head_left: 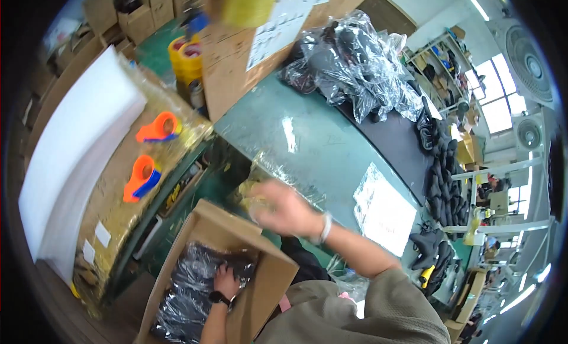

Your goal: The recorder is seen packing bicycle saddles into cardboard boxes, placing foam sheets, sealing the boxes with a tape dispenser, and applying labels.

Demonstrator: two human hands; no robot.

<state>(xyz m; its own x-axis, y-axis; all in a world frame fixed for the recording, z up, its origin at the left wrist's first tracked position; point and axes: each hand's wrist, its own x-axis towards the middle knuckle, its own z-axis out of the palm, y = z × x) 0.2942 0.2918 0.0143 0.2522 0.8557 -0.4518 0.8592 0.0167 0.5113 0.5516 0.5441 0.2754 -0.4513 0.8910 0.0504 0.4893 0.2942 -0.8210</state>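
An open cardboard box (271, 262) stands low in front of me, with dark goods in clear plastic bags (188, 285) inside. My left hand (226, 281), with a dark watch on its wrist, lies on the bagged goods, fingers spread. My right hand (283, 209), wearing a white wristband, is raised above the box's far right corner, close to the table edge. Motion smears its fingers, so I cannot make out whether they hold anything. Crumpled yellowish clear tape (247, 193) shows beside them, along the edge of the green table (269, 122).
Two orange-and-blue tape dispensers (161, 127) (142, 179) lie on a tape-covered board at left, beside white foam sheeting (83, 149). Yellow tape rolls (188, 59) are stacked by an upright carton (228, 69). Bagged goods (361, 63) and a white sheet (384, 214) lie on the table.
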